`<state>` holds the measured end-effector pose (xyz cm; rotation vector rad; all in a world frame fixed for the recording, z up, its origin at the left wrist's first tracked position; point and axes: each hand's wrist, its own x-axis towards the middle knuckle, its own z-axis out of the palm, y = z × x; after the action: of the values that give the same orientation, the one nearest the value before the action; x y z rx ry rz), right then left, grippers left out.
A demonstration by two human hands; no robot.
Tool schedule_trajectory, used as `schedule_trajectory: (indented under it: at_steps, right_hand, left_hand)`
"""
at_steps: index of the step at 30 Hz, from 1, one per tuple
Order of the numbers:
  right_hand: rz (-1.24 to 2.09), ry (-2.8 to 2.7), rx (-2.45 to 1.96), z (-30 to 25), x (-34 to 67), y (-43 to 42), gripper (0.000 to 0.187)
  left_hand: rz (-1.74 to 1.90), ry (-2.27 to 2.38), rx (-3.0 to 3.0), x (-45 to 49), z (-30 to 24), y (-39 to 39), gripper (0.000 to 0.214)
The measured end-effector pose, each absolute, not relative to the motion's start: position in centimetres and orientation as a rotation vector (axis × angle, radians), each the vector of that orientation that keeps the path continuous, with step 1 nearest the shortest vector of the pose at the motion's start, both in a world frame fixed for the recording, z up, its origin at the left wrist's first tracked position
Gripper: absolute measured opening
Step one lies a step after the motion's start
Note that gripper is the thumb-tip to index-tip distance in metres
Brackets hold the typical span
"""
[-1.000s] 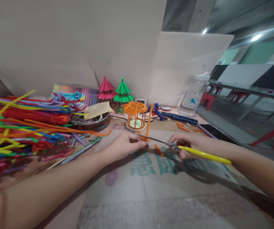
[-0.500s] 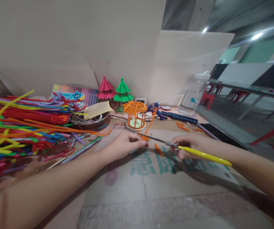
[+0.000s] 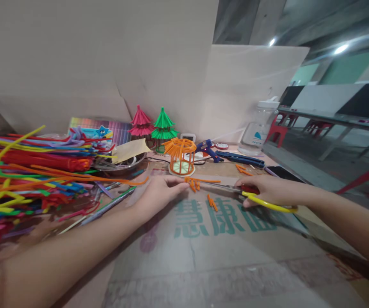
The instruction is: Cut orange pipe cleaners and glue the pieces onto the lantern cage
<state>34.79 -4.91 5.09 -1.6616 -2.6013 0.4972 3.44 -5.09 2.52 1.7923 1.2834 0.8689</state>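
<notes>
My left hand [image 3: 160, 194] pinches the end of an orange pipe cleaner [image 3: 208, 181] between thumb and fingers, low over the board. My right hand [image 3: 266, 190] grips a pair of scissors [image 3: 268, 205] with yellow handles. Their blades point left and lie along the pipe cleaner, close to my left fingertips. Short orange pieces [image 3: 194, 185] are below the blades, and a few more cut pieces [image 3: 212, 202] lie on the board between my hands. Just behind stands a small orange pavilion [image 3: 182, 156] with a partly covered roof, on a pale round base.
A heap of coloured pipe cleaners [image 3: 37, 175] fills the left side. Behind are a metal bowl [image 3: 120, 167], red [image 3: 141, 122] and green [image 3: 163, 126] pavilions, a blue glue gun [image 3: 208, 149], a utility knife [image 3: 240, 158], a water bottle [image 3: 257, 132] and a phone [image 3: 284, 173].
The scissors have turned from steeply angled to nearly level, and their handles have swung in my right hand. The pipe cleaner, upright before, now lies out to the right along the blades.
</notes>
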Motion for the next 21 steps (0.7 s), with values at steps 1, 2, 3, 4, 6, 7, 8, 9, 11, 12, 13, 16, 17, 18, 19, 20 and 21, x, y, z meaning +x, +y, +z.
schedule_trajectory:
  at_steps: [1, 2, 3, 4, 6, 7, 8, 9, 11, 12, 13, 16, 17, 18, 19, 20, 21]
  right_hand:
    - [0.518, -2.621, -1.659, 5.0, 34.7, -5.1, 0.045]
    - [0.534, -2.641, -1.65, 4.8, 34.5, -5.4, 0.045]
    - [0.529, -2.663, -1.63, 4.8, 34.4, -5.7, 0.044]
    - [0.489, -2.68, -1.601, 4.7, 34.2, -5.9, 0.043]
    - [0.42, -2.73, -1.509, 4.7, 33.8, -6.4, 0.043]
    - [0.409, -2.757, -1.459, 4.8, 33.6, -6.6, 0.044]
    - [0.409, -2.779, -1.418, 4.9, 33.5, -6.7, 0.044]
    - [0.415, -2.79, -1.394, 5.1, 33.4, -6.7, 0.044]
    - [0.423, -2.771, -1.387, 5.5, 32.9, -6.6, 0.041]
    - [0.416, -2.74, -1.398, 5.6, 32.6, -6.5, 0.038]
    - [0.406, -2.7, -1.418, 5.7, 32.1, -6.3, 0.036]
    - [0.341, -2.592, -1.484, 5.6, 30.4, -5.3, 0.032]
    - [0.298, -2.579, -1.491, 5.5, 29.7, -4.9, 0.031]
    - [0.243, -2.577, -1.488, 5.3, 29.0, -4.4, 0.03]
    - [0.184, -2.585, -1.475, 5.1, 28.4, -3.9, 0.028]
    - [0.133, -2.603, -1.456, 4.8, 27.8, -3.5, 0.026]
    - [0.093, -2.622, -1.444, 4.6, 27.2, -3.0, 0.025]
  left_hand:
    - [0.887, 1.316, 1.789, 3.4, 2.6, -5.0, 0.023]
    - [0.897, 1.338, 1.796, 3.4, 2.7, -5.0, 0.023]
    - [0.9, 1.348, 1.804, 3.4, 2.7, -4.9, 0.023]
    - [0.901, 1.35, 1.81, 3.4, 2.7, -4.9, 0.022]
    - [0.899, 1.352, 1.828, 3.4, 2.7, -4.7, 0.023]
    - [0.902, 1.35, 1.842, 3.4, 2.7, -4.7, 0.025]
    - [0.908, 1.347, 1.856, 3.5, 2.7, -4.7, 0.026]
    - [0.914, 1.344, 1.868, 3.5, 2.7, -4.7, 0.028]
    - [0.924, 1.343, 1.878, 3.6, 2.8, -4.8, 0.031]
    - [0.927, 1.349, 1.876, 3.6, 2.9, -4.8, 0.032]
    - [0.926, 1.36, 1.871, 3.7, 3.0, -4.9, 0.033]
    - [0.907, 1.387, 1.854, 3.7, 3.2, -5.0, 0.029]
    - [0.905, 1.392, 1.848, 3.7, 3.2, -5.0, 0.026]
    - [0.906, 1.395, 1.842, 3.7, 3.2, -5.0, 0.023]
    - [0.912, 1.395, 1.835, 3.7, 3.2, -4.9, 0.021]
    - [0.92, 1.389, 1.829, 3.7, 3.1, -4.9, 0.019]
    - [0.925, 1.379, 1.826, 3.7, 3.0, -4.8, 0.018]
